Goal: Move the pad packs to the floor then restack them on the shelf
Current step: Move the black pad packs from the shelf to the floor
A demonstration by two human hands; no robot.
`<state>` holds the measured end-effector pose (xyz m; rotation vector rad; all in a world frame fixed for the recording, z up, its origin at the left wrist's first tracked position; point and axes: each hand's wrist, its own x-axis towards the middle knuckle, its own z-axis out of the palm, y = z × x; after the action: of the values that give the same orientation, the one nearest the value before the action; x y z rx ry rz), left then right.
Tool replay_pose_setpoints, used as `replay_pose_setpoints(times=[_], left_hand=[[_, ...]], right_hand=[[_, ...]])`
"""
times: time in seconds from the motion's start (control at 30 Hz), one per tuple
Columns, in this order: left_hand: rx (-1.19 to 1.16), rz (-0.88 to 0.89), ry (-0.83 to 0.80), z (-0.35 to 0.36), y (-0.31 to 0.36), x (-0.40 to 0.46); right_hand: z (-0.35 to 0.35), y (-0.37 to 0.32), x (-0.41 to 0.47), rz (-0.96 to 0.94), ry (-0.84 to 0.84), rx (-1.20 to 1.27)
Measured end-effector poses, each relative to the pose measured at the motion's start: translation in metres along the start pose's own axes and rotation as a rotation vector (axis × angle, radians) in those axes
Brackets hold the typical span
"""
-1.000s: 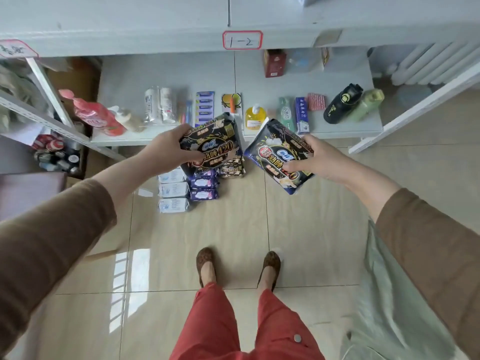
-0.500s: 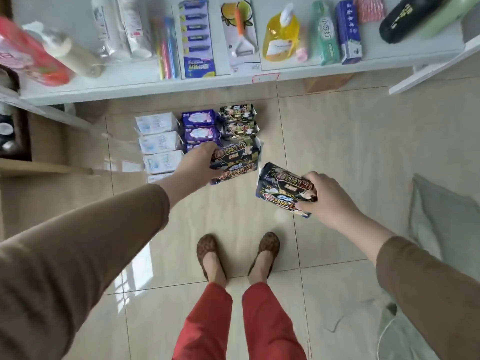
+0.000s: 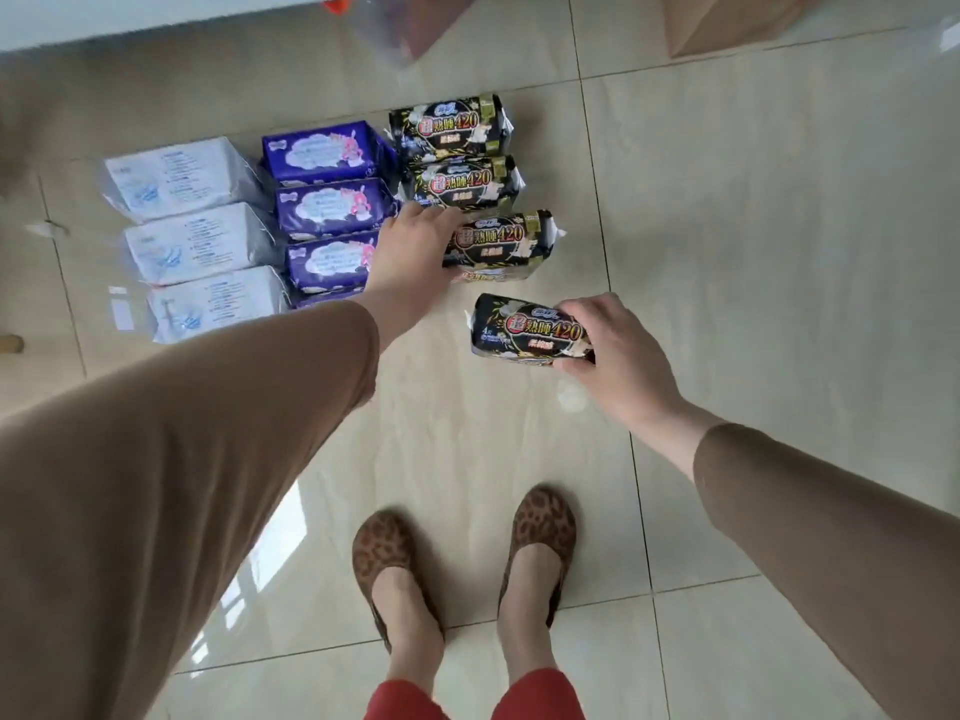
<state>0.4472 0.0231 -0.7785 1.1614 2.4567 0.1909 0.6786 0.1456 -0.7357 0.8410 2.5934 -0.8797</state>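
Pad packs lie in three columns on the tiled floor: white packs [image 3: 197,236] at the left, purple packs [image 3: 327,200] in the middle, black packs [image 3: 457,153] at the right. My left hand [image 3: 410,252] grips the left end of the third black pack [image 3: 504,246], which rests on the floor below the other two. My right hand [image 3: 608,350] holds another black pack [image 3: 524,330] just above the floor, in front of that column.
The white shelf edge [image 3: 156,18] runs along the top left. A brown box [image 3: 727,18] stands at the top right. My feet in leopard-print shoes [image 3: 462,558] stand on the tiles [image 3: 779,252] just behind the packs.
I have bent down and both hands have dropped toward the floor. The left hand's black pack now rests in the black column; the right hand's pack has come lower.
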Motion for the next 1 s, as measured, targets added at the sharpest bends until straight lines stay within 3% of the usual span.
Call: replay_pose_setpoints(times=[0.23,0.63,1.0], left_hand=[[0.104,-0.018,0.047,0.041,-0.033,0.021],[0.007,0.049,0.018,0.032,-0.063,0.002],[0.002,0.038,0.016,0.023,-0.061,-0.025]], right_hand=[[0.039,0.023,0.054,-0.051,-0.026,-0.065],[0.061,-0.001,0.095,-0.189,-0.032,-0.213],[0.074,-0.009,0.084,-0.092,0.094,-0.056]])
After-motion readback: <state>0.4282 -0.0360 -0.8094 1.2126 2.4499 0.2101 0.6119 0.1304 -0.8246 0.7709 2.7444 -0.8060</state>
